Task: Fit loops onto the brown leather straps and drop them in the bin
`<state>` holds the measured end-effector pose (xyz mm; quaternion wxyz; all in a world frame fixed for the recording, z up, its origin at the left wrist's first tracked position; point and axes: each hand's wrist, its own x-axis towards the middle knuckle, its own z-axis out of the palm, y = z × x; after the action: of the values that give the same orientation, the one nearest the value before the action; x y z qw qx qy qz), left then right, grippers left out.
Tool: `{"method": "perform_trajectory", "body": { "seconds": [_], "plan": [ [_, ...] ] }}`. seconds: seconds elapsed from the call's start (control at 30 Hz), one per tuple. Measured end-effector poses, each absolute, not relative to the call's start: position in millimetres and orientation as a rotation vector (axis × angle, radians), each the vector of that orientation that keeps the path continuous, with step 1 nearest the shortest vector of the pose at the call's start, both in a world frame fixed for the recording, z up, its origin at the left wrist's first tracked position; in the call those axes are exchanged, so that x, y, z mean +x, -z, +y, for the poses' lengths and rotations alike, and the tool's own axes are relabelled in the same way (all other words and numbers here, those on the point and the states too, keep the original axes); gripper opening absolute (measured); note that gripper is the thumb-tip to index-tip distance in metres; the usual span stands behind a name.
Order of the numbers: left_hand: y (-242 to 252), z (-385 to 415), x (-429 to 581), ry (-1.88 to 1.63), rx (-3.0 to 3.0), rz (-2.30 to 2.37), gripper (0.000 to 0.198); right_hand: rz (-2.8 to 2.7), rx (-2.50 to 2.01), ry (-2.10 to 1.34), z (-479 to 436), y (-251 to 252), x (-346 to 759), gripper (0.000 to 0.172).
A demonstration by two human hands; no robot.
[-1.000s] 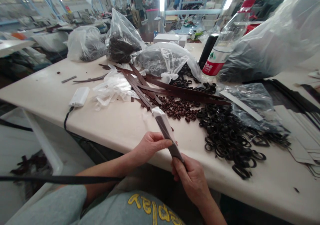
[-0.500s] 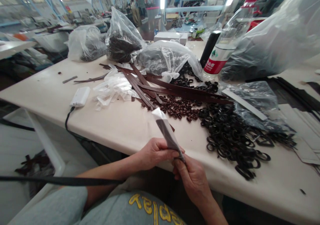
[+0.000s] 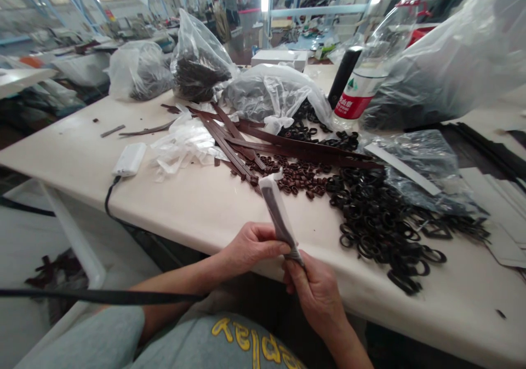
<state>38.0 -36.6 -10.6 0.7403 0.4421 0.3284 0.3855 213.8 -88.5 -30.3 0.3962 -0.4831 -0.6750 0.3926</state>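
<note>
A narrow dark strip in a clear plastic sleeve (image 3: 276,205) slants up from my hands, over the table's front edge. My left hand (image 3: 257,247) pinches it from the left, thumb lying across it. Lower down, my right hand (image 3: 314,287) grips its bottom end between thumb and curled fingers. The sleeve's whitish top end sticks up loose and is folded over. Beyond it lie small brown loops (image 3: 298,174) in a heap, and to the right a larger pile of black loops (image 3: 373,221).
Long brown strips (image 3: 230,144) lie behind the loops, beside crumpled clear sleeves (image 3: 184,144). A white box with a cable (image 3: 130,159) sits at the left. Filled plastic bags (image 3: 267,95), a bottle (image 3: 357,98) and a black cylinder (image 3: 345,76) stand at the back. Pale cards (image 3: 493,210) lie at right.
The sleeve's upper end has shifted slightly right and its top has bent over to the right. Both hands keep their hold at nearly the same place.
</note>
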Motion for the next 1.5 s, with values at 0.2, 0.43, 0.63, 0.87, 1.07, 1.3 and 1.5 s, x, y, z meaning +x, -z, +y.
{"method": "perform_trajectory", "body": {
  "seconds": [0.2,0.43,0.63,0.87,1.07,1.3,1.5],
  "plan": [
    [3.6,-32.8,39.4,-1.020,0.956,0.813,0.022,-1.712,-1.244,-0.956,-86.4,28.2,211.9,0.034],
    [-0.8,-36.6,36.8,-0.844,0.996,0.769,0.033,-1.727,-1.210,-0.944,-86.9,31.4,213.0,0.032],
    [0.3,-30.4,37.8,-1.063,0.956,0.861,0.030,-1.737,-1.233,-0.943,-87.0,30.6,213.4,0.033],
    [1.5,-31.1,36.1,-0.871,0.982,0.854,0.033,-1.748,-1.218,-0.939,-86.8,30.1,213.2,0.031],
    [-2.6,-21.6,34.7,-1.064,0.957,0.839,0.026,-1.741,-1.207,-0.942,-86.0,29.9,214.4,0.032],
    [-4.2,-25.3,33.6,-0.913,0.979,0.838,0.025,-1.753,-1.223,-0.906,-86.9,31.5,214.9,0.032],
    [-3.2,-21.5,34.0,-1.027,0.916,0.841,0.028,-1.737,-1.219,-0.955,-86.2,30.7,214.4,0.032]
  ]
}}
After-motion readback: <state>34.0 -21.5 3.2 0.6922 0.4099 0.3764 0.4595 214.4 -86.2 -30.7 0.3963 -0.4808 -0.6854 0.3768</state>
